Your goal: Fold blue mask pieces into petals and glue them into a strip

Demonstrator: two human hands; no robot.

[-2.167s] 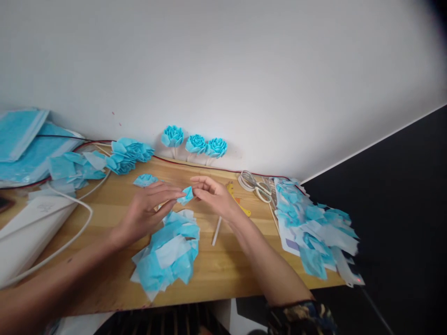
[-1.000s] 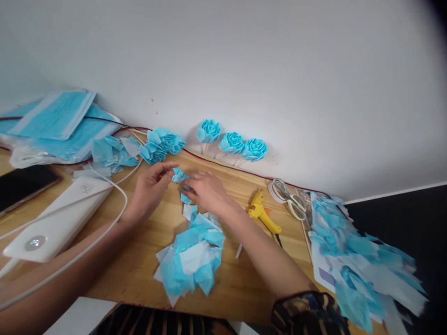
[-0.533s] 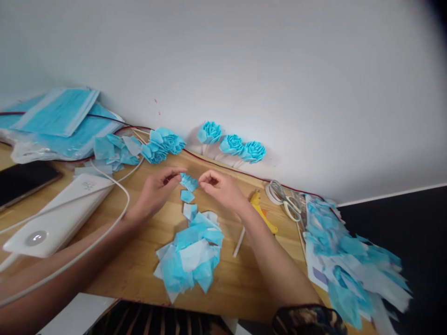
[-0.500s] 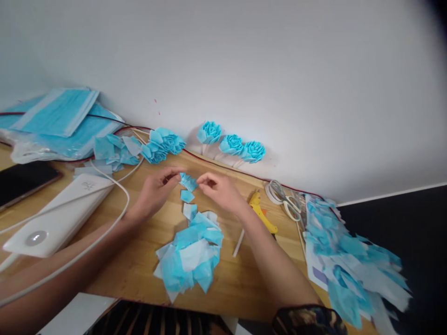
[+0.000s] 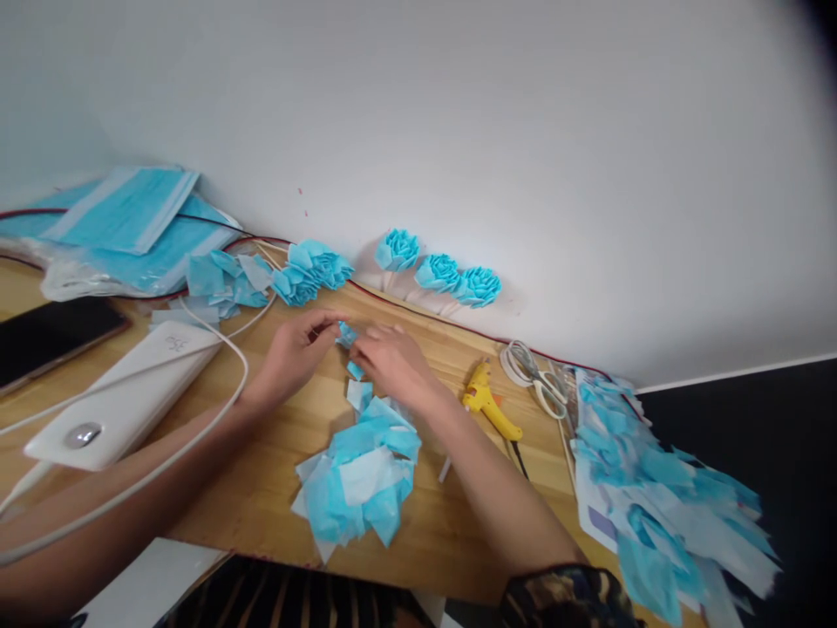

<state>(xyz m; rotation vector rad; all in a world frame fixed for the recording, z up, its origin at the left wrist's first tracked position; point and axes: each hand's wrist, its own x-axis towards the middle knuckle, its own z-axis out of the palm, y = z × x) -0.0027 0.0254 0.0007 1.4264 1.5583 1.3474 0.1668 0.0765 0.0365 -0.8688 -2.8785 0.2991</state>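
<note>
My left hand (image 5: 297,353) pinches the left end of a small pleated piece of blue mask fabric (image 5: 346,334). My right hand (image 5: 391,356) is at the same piece from the right, its fingers closed against it and covering most of that side. Just below my fingers lies a small blue scrap (image 5: 355,371), partly hidden by my right hand. Nearer to me a loose pile of blue and white fabric pieces (image 5: 359,471) rests on the wooden table (image 5: 241,488).
Blue fabric flowers (image 5: 438,272) lean at the wall, more (image 5: 310,272) lie left. At right are a yellow glue gun (image 5: 490,403), scissors (image 5: 549,394) and a heap of fabric strips (image 5: 660,497). A power bank (image 5: 131,392), a phone (image 5: 58,340) and masks (image 5: 131,214) occupy the left.
My right hand has moved left and over the blue piece, now hiding much of it and of the scrap below. My left hand keeps its pinch. The view has shifted slightly.
</note>
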